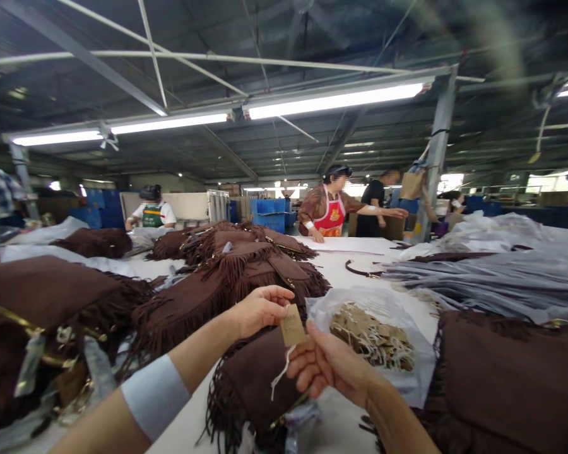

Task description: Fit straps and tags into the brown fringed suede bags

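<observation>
A small tan paper tag with a white string is held up between my two hands. The thumb and fingers of my left hand pinch its upper edge. My right hand has its thumb at the tag's right side, its other fingers curled below. Under them lies a dark brown fringed bag. To the right, a clear plastic bag holds a heap of similar tags with white strings.
Brown fringed bags pile up ahead and at the left. Another lies at the right, below plastic sleeves. A dark strap lies on the white table. People stand beyond, one in a red apron.
</observation>
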Demonstrator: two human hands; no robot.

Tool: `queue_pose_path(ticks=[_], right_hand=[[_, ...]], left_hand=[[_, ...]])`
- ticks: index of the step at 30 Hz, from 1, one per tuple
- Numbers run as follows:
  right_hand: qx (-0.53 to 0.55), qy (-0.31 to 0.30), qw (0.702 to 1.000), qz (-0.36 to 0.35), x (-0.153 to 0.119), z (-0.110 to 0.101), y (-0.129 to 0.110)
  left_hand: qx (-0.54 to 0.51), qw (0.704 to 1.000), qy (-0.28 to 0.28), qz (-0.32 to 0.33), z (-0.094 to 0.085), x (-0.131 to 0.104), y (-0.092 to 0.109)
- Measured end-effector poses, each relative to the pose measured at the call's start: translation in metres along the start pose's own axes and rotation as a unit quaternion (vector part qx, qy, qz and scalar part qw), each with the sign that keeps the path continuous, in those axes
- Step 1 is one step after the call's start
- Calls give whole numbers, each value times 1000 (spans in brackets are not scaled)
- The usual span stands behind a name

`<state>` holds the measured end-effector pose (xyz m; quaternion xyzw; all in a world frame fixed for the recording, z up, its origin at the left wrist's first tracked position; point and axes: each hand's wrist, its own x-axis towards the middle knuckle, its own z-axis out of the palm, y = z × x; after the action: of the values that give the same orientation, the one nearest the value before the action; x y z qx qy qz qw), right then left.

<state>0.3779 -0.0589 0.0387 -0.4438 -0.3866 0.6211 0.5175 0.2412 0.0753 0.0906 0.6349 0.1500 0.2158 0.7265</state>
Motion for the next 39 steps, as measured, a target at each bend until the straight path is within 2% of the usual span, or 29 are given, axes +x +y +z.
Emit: queue_pose_path(ticks=[2,5,8,11,13,16,17,21,22,25,27,31,35,39], right_hand=[[36,-22,999,32,3,11,5],[75,0,997,25,6,16,8],[80,-35,996,6,6,10,10],[79,-64,994,-31,5,7,12],[75,-36,994,-64,6,8,14],[88,17,988,-129,11,7,15],[97,31,984,-146,12,6,14],[120,50,978,-166,8,3,8],[116,45,979,-162,6,4,7],[87,23,985,-147,-1,13,3],[59,20,988,-141,-4,20,3],[-18,33,988,-148,-5,23,2],[-106,37,983,-149,-6,25,3],[-151,15,978,-146,-9,33,2]], left_hand=[[57,997,14,50,5,-8,-6],[148,983,7,105,14,-22,-13],[201,972,12,122,21,-35,-15],[196,973,45,113,23,-43,-12],[183,977,40,105,24,-48,-9],[204,974,-19,100,28,-61,-9],[223,968,-21,111,30,-66,-10],[297,938,79,160,28,-75,-15],[298,940,80,146,25,-74,-16],[260,963,-5,68,18,-70,-24],[238,970,-29,44,14,-68,-29],[272,961,28,35,7,-73,-35],[251,967,44,4,-2,-78,-31],[203,977,62,35,-2,-83,-28]])
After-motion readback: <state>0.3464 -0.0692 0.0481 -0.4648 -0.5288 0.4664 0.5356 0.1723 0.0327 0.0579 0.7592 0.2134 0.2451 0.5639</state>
